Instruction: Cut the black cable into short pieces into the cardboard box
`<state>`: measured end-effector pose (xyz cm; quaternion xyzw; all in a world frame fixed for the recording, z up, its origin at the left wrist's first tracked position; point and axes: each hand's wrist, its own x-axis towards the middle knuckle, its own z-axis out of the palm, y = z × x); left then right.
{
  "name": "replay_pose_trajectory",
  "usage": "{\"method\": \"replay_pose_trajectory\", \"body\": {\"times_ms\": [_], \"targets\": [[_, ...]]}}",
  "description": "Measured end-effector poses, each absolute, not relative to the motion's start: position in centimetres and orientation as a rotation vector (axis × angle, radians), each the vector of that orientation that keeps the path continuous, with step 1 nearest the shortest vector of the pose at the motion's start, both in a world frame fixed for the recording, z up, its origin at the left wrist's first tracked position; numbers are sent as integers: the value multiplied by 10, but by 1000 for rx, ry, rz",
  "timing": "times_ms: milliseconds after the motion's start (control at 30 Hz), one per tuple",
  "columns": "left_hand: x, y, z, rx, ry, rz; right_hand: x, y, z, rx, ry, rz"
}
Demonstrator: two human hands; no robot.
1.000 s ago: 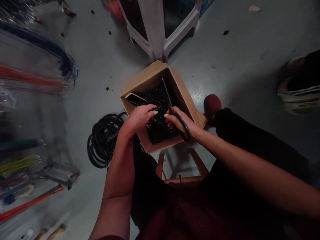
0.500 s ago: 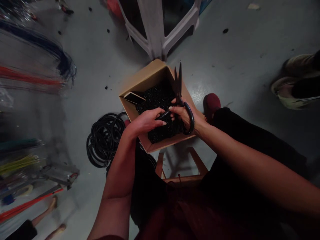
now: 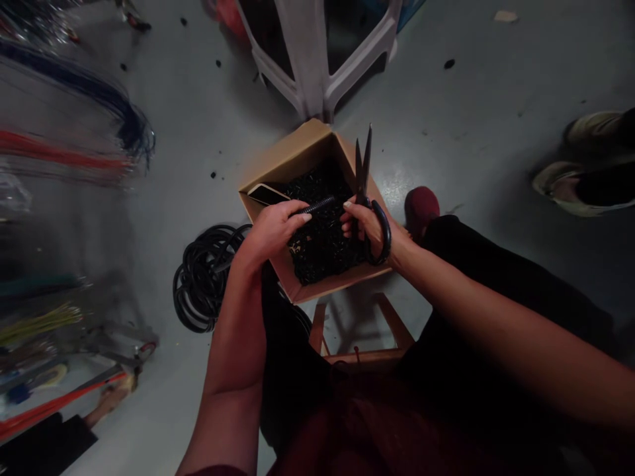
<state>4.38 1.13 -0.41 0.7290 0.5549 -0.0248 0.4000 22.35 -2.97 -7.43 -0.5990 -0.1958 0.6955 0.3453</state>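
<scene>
My left hand (image 3: 272,229) is closed on a black ribbed tube (image 3: 320,205) whose free end sticks out to the right over a cardboard box (image 3: 292,152). My right hand (image 3: 366,225) grips black scissors (image 3: 363,168) by their handles, blades slightly parted and pointing away from me, just right of the tube's end. The box is filled with short black tube pieces (image 3: 325,241). A phone (image 3: 268,194) lies on the box's left corner, next to my left hand.
A coil of black tubing (image 3: 201,281) lies on the grey floor left of the box. A white plastic chair leg (image 3: 310,59) stands behind the box, a wooden stool (image 3: 360,330) below it. Coloured wire bundles (image 3: 64,155) are at left. Another person's shoes (image 3: 580,165) are at right.
The scissors swung from lying across the box to pointing away, and my right hand shifted right. The tube in my left hand moved up, clear of my right hand.
</scene>
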Motion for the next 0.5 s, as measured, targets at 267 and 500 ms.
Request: {"method": "replay_pose_trajectory", "body": {"times_ms": [267,500], "targets": [[26,20,-3,1819,1457,17,206,-61,-76,-1563,-968,1854],[26,21,-6,1822,1451,8,202,-70,-72,-1538,-1102,1905]]}}
